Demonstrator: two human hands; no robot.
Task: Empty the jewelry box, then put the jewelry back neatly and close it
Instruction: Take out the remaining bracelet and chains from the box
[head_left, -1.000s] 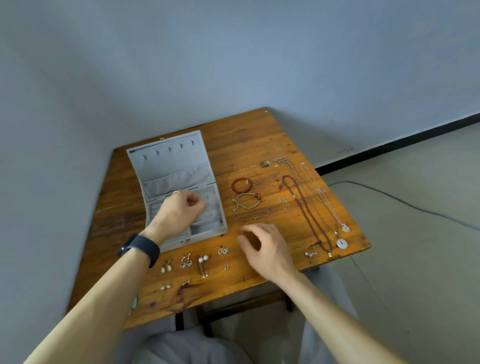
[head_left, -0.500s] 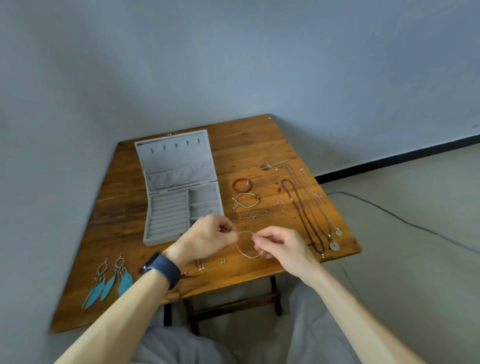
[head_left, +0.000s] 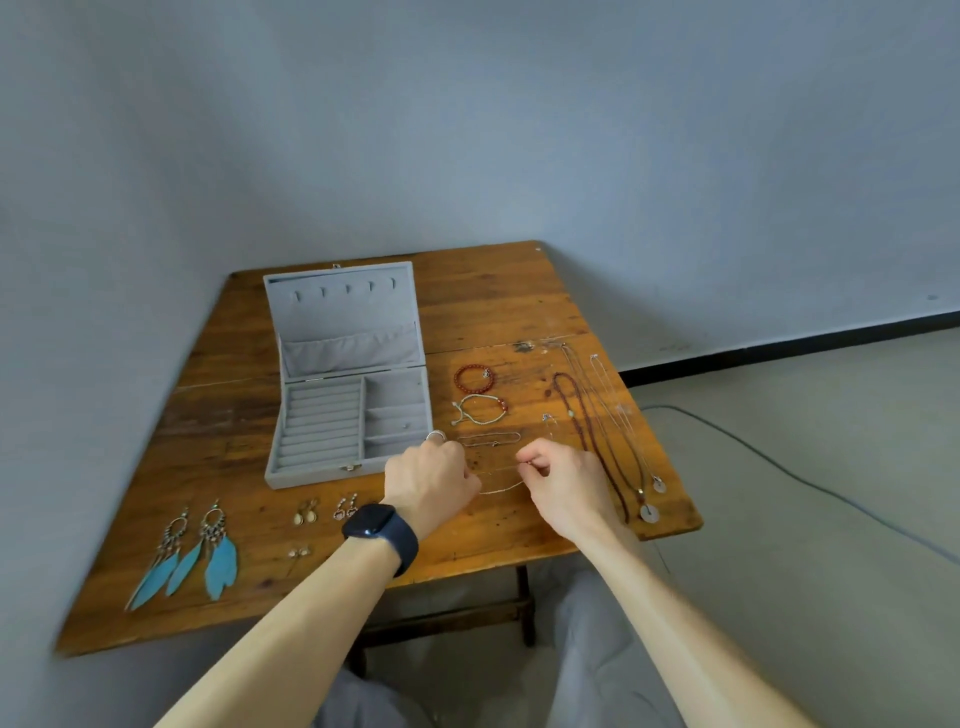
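Both the left hand (head_left: 431, 483) and right hand (head_left: 563, 480) pinch a thin chain (head_left: 501, 488) over the tabletop (head_left: 493, 301) beside the open jewelry box (head_left: 322, 415); uneven pulling could knot it or snag the nearby bracelet (head_left: 488, 440).

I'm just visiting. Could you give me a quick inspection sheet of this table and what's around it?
Surface: wooden table, worn.
Job's things: grey jewelry box open; bracelets, necklaces to its right; earrings on the near side.
Clutter: nothing seen.
Hands: left hand and right hand both pinch a thin chain.
Cables: one cable on the floor.
Surroundings: plain wall, dark baseboard.
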